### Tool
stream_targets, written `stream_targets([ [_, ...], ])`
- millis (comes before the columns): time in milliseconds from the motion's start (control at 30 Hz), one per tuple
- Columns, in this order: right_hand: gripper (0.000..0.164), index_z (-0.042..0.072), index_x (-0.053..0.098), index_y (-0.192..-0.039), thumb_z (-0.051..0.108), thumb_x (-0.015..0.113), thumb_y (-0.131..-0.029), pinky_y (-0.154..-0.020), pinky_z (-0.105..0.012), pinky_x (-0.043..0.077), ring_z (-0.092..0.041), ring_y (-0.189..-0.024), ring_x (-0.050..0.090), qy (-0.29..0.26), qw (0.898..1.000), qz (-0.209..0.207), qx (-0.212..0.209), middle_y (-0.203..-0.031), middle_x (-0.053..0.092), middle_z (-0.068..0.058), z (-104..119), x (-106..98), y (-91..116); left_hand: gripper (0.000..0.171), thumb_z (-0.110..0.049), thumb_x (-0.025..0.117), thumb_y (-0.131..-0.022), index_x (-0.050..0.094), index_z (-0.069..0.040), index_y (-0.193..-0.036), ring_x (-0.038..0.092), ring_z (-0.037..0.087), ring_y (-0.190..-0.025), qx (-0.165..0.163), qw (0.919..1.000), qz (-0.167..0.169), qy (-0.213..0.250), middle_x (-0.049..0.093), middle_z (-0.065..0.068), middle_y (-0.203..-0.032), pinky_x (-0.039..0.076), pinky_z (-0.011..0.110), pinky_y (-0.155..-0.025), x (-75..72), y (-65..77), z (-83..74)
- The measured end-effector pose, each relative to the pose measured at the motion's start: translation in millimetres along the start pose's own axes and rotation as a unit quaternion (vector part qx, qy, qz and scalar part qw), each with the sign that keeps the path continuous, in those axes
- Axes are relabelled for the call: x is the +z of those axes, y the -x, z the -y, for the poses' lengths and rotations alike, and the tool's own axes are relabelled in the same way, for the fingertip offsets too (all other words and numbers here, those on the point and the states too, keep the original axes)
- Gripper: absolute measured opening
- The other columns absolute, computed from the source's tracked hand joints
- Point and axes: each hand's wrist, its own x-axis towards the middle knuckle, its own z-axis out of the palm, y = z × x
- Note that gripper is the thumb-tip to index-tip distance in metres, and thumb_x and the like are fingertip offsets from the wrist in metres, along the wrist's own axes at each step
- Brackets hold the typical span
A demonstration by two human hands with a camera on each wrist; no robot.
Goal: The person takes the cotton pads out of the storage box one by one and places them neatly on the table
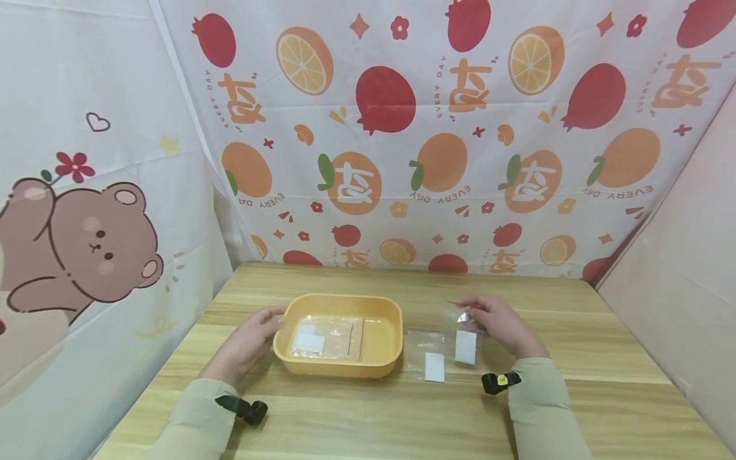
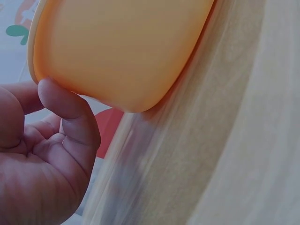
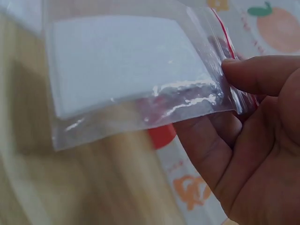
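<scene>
A yellow plastic tub [image 1: 381, 335] stands on the table, with clear zip bags [image 1: 336, 338] holding white pieces lying inside it. At its left end my left hand [image 1: 252, 337] pinches the rim, thumb on the near side in the left wrist view. My right hand [image 1: 499, 322] holds up another clear zip bag [image 3: 117, 70] by its red-lined zip edge, between thumb and fingers. A flat white piece [image 1: 466, 347] sits in that bag. Just left of it, a further zip bag [image 1: 434, 361] with a white piece lies on the table, right of the tub.
The wood-grain table [image 1: 368, 418] reaches back to a fruit-printed cloth [image 1: 385, 160]. A cloth with a bear print [image 1: 103, 243] hangs on the left, and a pale cloth [image 1: 684, 255] on the right. Dark wrist cameras [image 1: 250, 410] are strapped over both sleeves.
</scene>
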Motion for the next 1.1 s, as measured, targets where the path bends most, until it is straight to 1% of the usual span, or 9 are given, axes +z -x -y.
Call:
stream_targets([
  [100, 0.028, 0.013, 0.067, -0.129, 0.011, 0.054, -0.104, -0.074, -0.039, 0.054, -0.025, -0.086, 0.062, 0.021, 1.000, 0.010, 0.002, -0.110, 0.065, -0.010, -13, -4, 1, 0.049, -0.019, 0.045, -0.110, 0.033, 0.006, -0.150, 0.062, 0.028, -0.111, 0.002, 1.0000, 0.004, 0.001, 0.050, 0.030, -0.139, 0.058, 0.036, -0.083, 0.5, 0.3, 0.2],
  [233, 0.027, 0.019, 0.068, -0.127, 0.014, 0.054, -0.105, -0.078, -0.038, 0.051, -0.023, -0.089, 0.060, 0.051, 0.998, 0.035, 0.014, -0.109, 0.065, -0.006, -25, -8, 4, 0.049, -0.019, 0.045, -0.110, 0.034, 0.005, -0.150, 0.062, 0.027, -0.111, 0.000, 1.0000, 0.004, 0.003, 0.050, 0.030, -0.139, 0.058, 0.036, -0.083, 0.6, 0.0, 1.2],
  [400, 0.027, 0.012, 0.067, -0.128, 0.012, 0.052, -0.105, -0.077, -0.038, 0.054, -0.024, -0.088, 0.064, 0.041, 0.997, 0.061, 0.025, -0.103, 0.067, -0.007, -30, -5, 6, 0.050, -0.020, 0.046, -0.110, 0.034, 0.004, -0.151, 0.062, 0.027, -0.110, -0.003, 1.0000, 0.000, 0.001, 0.049, 0.029, -0.140, 0.058, 0.036, -0.083, -0.5, -0.3, 2.1],
  [533, 0.025, 0.006, 0.067, -0.125, 0.011, 0.053, -0.105, -0.070, -0.037, 0.054, -0.023, -0.081, 0.063, 0.050, 0.997, 0.058, 0.031, -0.096, 0.068, -0.007, -30, 2, 4, 0.051, -0.022, 0.046, -0.110, 0.033, 0.004, -0.152, 0.062, 0.027, -0.112, -0.001, 1.0000, 0.002, -0.005, 0.049, 0.030, -0.141, 0.058, 0.036, -0.083, -1.6, -0.4, 3.1],
  [667, 0.023, 0.008, 0.068, -0.123, 0.011, 0.056, -0.104, -0.068, -0.036, 0.052, -0.022, -0.077, 0.061, 0.081, 0.995, 0.045, 0.040, -0.092, 0.067, -0.006, -29, 8, 3, 0.051, -0.022, 0.046, -0.110, 0.032, 0.004, -0.152, 0.062, 0.028, -0.111, -0.002, 1.0000, 0.005, -0.007, 0.049, 0.030, -0.141, 0.058, 0.036, -0.082, -2.3, -0.1, 3.7],
  [867, 0.025, 0.008, 0.066, -0.125, 0.009, 0.058, -0.101, -0.070, -0.038, 0.052, -0.023, -0.076, 0.061, 0.099, 0.993, 0.032, 0.046, -0.090, 0.066, -0.005, -27, 9, 1, 0.051, -0.021, 0.045, -0.110, 0.032, 0.005, -0.152, 0.063, 0.027, -0.109, -0.002, 1.0000, 0.002, -0.006, 0.051, 0.030, -0.139, 0.058, 0.036, -0.082, -1.9, -1.3, 3.1],
  [933, 0.027, 0.008, 0.066, -0.126, 0.009, 0.058, -0.100, -0.076, -0.042, 0.053, -0.024, -0.083, 0.062, 0.114, 0.992, 0.024, 0.041, -0.095, 0.067, -0.006, -26, 8, 1, 0.052, -0.021, 0.045, -0.110, 0.032, 0.005, -0.152, 0.064, 0.027, -0.109, 0.000, 1.0000, 0.001, -0.007, 0.051, 0.030, -0.139, 0.059, 0.036, -0.082, -1.6, -2.1, 3.1],
  [1000, 0.028, 0.009, 0.066, -0.127, 0.011, 0.059, -0.100, -0.087, -0.048, 0.051, -0.026, -0.096, 0.062, 0.129, 0.991, 0.015, 0.037, -0.106, 0.068, -0.006, -24, 7, 1, 0.051, -0.021, 0.045, -0.110, 0.032, 0.005, -0.152, 0.064, 0.027, -0.109, 0.000, 1.0000, 0.000, -0.007, 0.051, 0.030, -0.139, 0.059, 0.037, -0.082, -1.4, -2.7, 3.3],
  [1100, 0.029, 0.012, 0.067, -0.128, 0.015, 0.060, -0.100, -0.101, -0.056, 0.043, -0.030, -0.116, 0.057, 0.154, 0.988, -0.003, 0.030, -0.123, 0.066, -0.006, -22, 5, 1, 0.050, -0.020, 0.045, -0.110, 0.032, 0.005, -0.152, 0.064, 0.026, -0.108, -0.001, 1.0000, -0.003, -0.007, 0.051, 0.030, -0.139, 0.059, 0.036, -0.082, -1.5, -3.3, 3.7],
])
